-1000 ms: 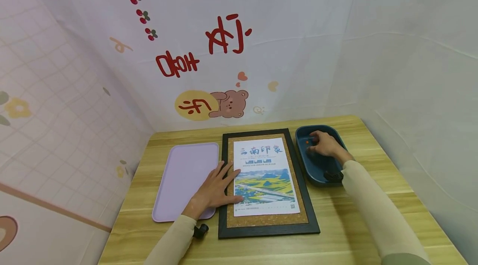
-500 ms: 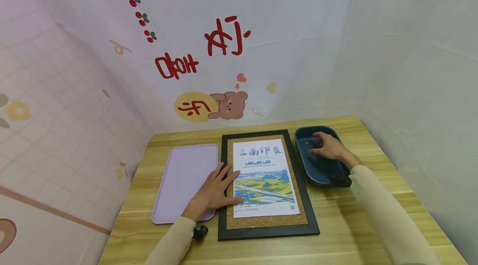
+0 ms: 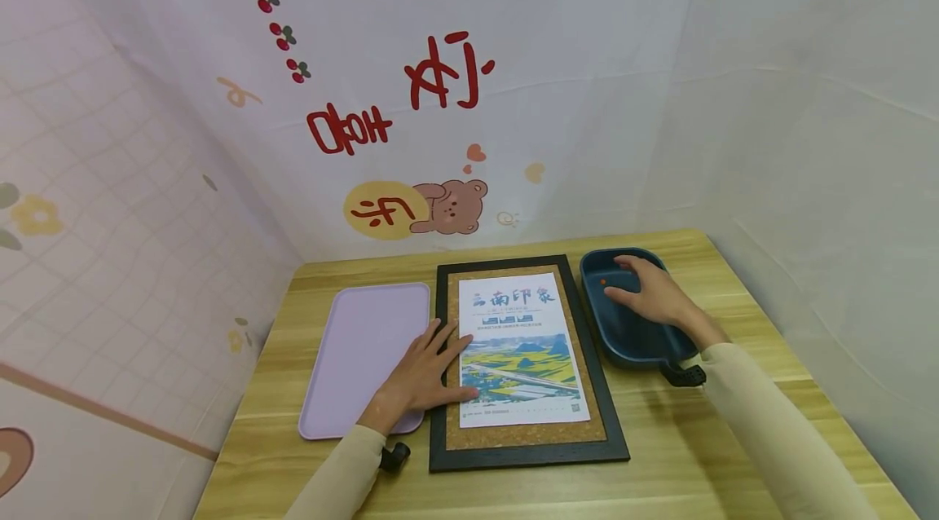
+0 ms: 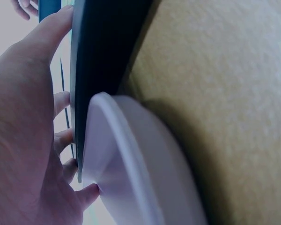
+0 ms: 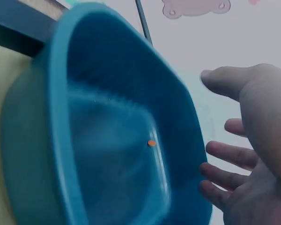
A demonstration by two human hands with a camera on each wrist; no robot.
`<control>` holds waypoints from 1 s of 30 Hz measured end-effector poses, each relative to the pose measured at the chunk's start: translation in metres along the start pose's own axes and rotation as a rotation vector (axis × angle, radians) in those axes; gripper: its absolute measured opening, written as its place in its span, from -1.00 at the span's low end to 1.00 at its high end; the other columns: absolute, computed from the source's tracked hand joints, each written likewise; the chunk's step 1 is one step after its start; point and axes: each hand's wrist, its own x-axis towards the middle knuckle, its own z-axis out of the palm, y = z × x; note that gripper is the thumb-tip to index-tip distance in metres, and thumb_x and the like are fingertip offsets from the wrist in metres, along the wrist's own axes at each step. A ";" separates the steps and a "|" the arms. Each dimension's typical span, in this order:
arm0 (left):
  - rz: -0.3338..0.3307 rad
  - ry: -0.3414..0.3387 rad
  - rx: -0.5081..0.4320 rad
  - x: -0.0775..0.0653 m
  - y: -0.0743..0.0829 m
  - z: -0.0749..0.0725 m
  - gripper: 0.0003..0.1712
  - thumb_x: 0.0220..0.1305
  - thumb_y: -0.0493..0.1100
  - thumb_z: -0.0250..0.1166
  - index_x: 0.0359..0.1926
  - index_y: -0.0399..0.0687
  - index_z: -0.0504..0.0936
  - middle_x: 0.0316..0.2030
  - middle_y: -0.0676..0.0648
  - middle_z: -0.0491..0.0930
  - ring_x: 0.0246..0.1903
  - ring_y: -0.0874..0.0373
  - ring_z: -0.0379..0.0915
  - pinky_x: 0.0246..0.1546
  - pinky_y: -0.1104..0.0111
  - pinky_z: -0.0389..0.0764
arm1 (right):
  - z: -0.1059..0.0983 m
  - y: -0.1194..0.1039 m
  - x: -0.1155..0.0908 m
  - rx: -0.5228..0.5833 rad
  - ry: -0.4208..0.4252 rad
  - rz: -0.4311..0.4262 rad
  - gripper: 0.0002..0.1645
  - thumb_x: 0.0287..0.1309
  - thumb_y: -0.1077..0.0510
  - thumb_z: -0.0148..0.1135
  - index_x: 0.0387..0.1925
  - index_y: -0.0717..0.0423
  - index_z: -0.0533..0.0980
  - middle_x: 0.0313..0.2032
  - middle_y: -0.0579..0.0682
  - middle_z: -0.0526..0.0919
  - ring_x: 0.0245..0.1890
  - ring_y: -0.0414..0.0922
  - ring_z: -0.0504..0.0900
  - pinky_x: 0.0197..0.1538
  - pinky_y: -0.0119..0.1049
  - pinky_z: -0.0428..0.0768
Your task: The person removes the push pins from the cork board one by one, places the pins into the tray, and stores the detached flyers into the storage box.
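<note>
A black-framed cork board [image 3: 528, 435] lies flat with a white printed poster [image 3: 521, 365] on it, showing a green and blue landscape. My left hand [image 3: 420, 377] rests with spread fingers across the board's left frame bar, its thumb and some fingertips on the poster's left edge. To the right stands a deep blue basin [image 3: 632, 341]. Above it hovers my right hand [image 3: 656, 292], thumb and fingers apart, with nothing seen between them. On the basin's floor lies one small orange round piece [image 5: 151, 143]; its kind is too small to tell.
A flat lilac tray [image 3: 359, 349] lies left of the board, partly under my left wrist. The wooden table [image 3: 704, 438] ends against a printed cloth wall [image 3: 572, 96] at the back, with cloth walls also at both sides.
My right hand has drawn back a little to the right over the basin, its thumb and fingers now wider apart. The left hand, board and poster stay put.
</note>
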 end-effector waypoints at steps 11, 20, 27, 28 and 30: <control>0.013 0.015 -0.005 0.002 0.003 -0.003 0.16 0.41 0.59 0.38 0.82 0.26 0.24 0.86 -0.20 -0.04 0.85 -0.38 -0.24 0.71 -0.43 0.16 | 0.003 -0.029 -0.007 0.015 0.089 -0.051 -0.10 0.62 -0.09 0.39 0.70 0.28 0.31 0.64 0.45 0.37 0.58 0.50 0.40 0.49 0.55 0.46; 0.004 0.007 -0.005 0.002 0.004 -0.005 0.17 0.40 0.61 0.37 0.82 0.26 0.24 0.86 -0.18 -0.02 0.84 -0.39 -0.21 0.71 -0.44 0.18 | 0.015 -0.041 -0.008 0.033 0.126 -0.095 -0.09 0.61 -0.06 0.41 0.71 0.24 0.28 0.65 0.40 0.36 0.61 0.47 0.38 0.51 0.54 0.46; -0.013 0.001 -0.008 0.003 0.003 -0.006 0.13 0.43 0.61 0.33 0.81 0.30 0.25 0.85 -0.16 0.02 0.85 -0.36 -0.17 0.70 -0.44 0.18 | 0.026 -0.051 -0.009 0.037 0.143 -0.149 -0.10 0.57 0.00 0.46 0.69 0.28 0.31 0.63 0.40 0.39 0.47 0.44 0.56 0.39 0.47 0.62; -0.013 0.009 -0.011 0.004 0.003 -0.006 0.12 0.44 0.60 0.33 0.81 0.28 0.26 0.85 -0.16 0.04 0.84 -0.36 -0.15 0.70 -0.44 0.19 | 0.027 -0.052 -0.009 0.040 0.144 -0.154 -0.10 0.57 0.00 0.46 0.69 0.27 0.31 0.63 0.40 0.39 0.43 0.44 0.60 0.36 0.46 0.65; -0.015 0.027 -0.020 0.005 0.003 -0.007 0.10 0.46 0.58 0.33 0.81 0.27 0.26 0.84 -0.17 0.08 0.83 -0.36 -0.11 0.71 -0.43 0.16 | 0.030 -0.055 -0.011 0.048 0.149 -0.161 -0.11 0.56 0.02 0.47 0.68 0.26 0.32 0.62 0.40 0.40 0.37 0.44 0.64 0.31 0.43 0.69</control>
